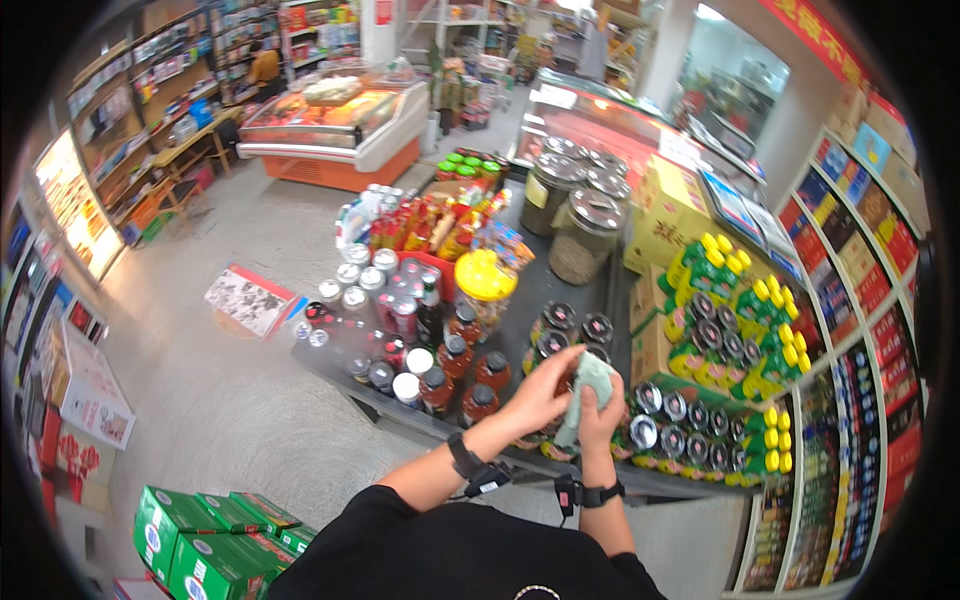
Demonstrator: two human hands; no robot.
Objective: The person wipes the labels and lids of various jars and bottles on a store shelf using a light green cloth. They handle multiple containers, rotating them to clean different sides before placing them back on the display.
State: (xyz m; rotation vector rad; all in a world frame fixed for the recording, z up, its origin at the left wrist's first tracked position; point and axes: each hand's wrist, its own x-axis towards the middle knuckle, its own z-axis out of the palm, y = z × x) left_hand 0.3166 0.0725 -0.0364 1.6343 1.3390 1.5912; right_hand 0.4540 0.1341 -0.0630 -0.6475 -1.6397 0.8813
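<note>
Both my hands meet over the near edge of a dark display table (525, 262) in the head view. My right hand (602, 409) grips a pale green cloth (592, 375). My left hand (546, 386) is curled at the cloth's left side, around what looks like a dark jar, mostly hidden by the fingers and cloth. Dark-lidded jars (559, 315) stand just beyond the hands. On the right are rows of jars with silvery lids (673, 406) and green bottles with yellow caps (776, 446). To the left stand bottles of reddish-brown liquid (480, 401).
Cans (371, 279), a yellow-lidded tub (486, 277) and large lidded jars (589, 232) crowd the table. Green cartons (217, 555) are stacked on the floor at lower left. Loaded shelves (862, 255) rise at right. A person (264, 67) is near the far shelves.
</note>
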